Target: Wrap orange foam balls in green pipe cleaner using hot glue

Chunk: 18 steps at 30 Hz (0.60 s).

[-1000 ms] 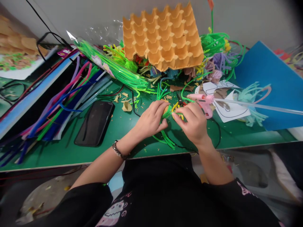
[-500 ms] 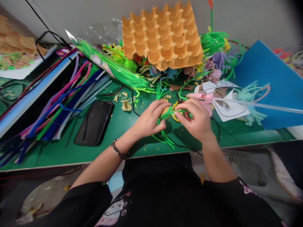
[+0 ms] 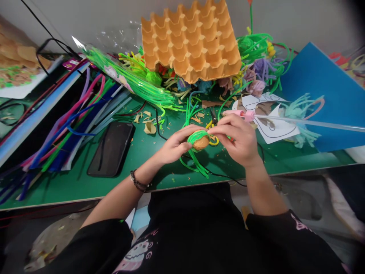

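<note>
My left hand [image 3: 180, 144] is closed around the side of a small rounded brown cardboard piece [image 3: 202, 143], which looks like an egg-tray cup. Bright green pipe cleaner [image 3: 196, 136] lies in rows across its upper side. At the piece's right edge, the thumb and fingers of my right hand [image 3: 238, 137] pinch together on the pipe cleaner; its end is hidden by the fingertips. Loose green pipe cleaners [image 3: 199, 167] lie on the table beneath my hands. Behind my right hand is a pink glue gun [image 3: 249, 115] with a long clear glue stick [image 3: 308, 123].
A brown egg tray [image 3: 191, 42] stands over heaped pipe cleaners at the back. A black phone [image 3: 111, 149] and colourful pipe cleaners [image 3: 71, 118] lie left. Cut white paper [image 3: 281, 129] and a blue sheet [image 3: 322, 95] are right. Cardboard scraps [image 3: 149, 128] dot the green table.
The brown piece has turned, so its bare cardboard and the green rows now show more. My right hand has come in against its edge, and the view has shifted slightly.
</note>
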{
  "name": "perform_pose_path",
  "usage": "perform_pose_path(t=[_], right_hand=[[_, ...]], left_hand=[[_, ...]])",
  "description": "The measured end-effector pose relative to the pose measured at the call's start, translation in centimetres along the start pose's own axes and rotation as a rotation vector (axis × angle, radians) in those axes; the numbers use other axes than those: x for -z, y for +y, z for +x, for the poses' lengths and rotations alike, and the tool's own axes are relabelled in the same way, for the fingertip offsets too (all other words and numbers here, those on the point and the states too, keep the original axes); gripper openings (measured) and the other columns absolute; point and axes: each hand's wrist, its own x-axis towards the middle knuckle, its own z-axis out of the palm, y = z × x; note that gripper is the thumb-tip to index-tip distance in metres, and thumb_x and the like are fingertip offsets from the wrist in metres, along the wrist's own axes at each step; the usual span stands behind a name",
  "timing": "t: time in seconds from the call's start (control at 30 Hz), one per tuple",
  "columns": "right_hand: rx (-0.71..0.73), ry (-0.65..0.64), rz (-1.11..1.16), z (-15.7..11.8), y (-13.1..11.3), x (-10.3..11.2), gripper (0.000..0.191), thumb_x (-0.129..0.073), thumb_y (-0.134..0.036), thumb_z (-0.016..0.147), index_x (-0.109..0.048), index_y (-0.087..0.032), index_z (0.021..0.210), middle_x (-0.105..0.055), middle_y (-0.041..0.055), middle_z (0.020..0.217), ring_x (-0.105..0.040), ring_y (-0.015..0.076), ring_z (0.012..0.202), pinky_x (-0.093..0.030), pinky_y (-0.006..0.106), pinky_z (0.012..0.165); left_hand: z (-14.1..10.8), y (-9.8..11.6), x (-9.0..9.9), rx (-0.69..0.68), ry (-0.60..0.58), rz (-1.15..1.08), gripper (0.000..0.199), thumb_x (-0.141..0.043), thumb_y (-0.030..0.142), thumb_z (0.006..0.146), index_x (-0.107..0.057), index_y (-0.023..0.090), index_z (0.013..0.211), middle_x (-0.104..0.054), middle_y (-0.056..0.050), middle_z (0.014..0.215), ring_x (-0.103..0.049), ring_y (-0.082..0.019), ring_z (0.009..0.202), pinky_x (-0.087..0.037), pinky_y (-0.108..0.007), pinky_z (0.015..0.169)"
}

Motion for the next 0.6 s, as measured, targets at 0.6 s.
perform_pose_path(t=[0.6], right_hand=[[-0.045, -0.054, 0.009, 0.4, 0.2, 0.3, 0.012, -0.056, -0.015, 0.087, -0.063, -0.021, 0.093, -0.062, 0.0008, 0.085, -0.059, 0.0135, 0.081, -0.049, 0.031, 0.073]], left_hand=[[-0.6, -1.4, -0.9, 0.252, 0.05, -0.417, 0.045, -0.049, 0.028, 0.076, -0.061, 0.022, 0.119, -0.06, -0.004, 0.128, -0.05, -0.026, 0.125, -0.033, -0.045, 0.111]])
